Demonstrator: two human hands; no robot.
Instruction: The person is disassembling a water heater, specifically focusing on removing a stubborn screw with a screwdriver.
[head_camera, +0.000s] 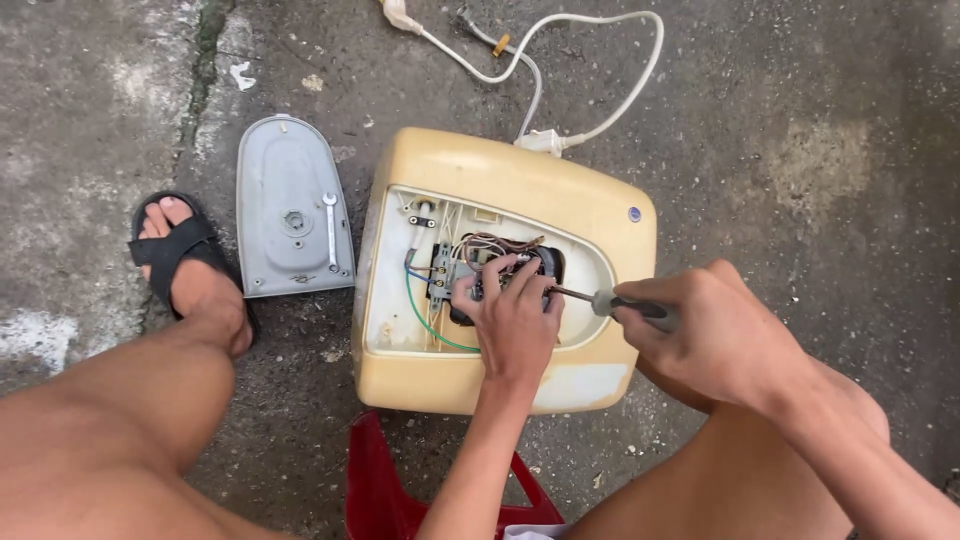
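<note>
left hand (512, 325) fingers curled down onto the dark part (520, 278) inside the open housing, pinching it with the tips. right hand (715, 340) is a closed fist around the screwdriver (612, 303) handle, with the thin shaft running left, tip meeting that same dark part just beside the left fingertips.

all of this sits in the opened cavity of the yellowed appliance housing (520, 170) lying flat on the concrete. left of the dark part, still inside the cavity, a grey terminal block (440, 272) with a green wire (425, 322) looping below it.

outside the housing: grey cover plate (292, 210) just beside its left edge, a small spanner (330, 228) lying on the plate. white cord (600, 60) trails from the housing's top edge. sandalled foot (185, 262) left of the plate. red stool (385, 495) below the housing.
</note>
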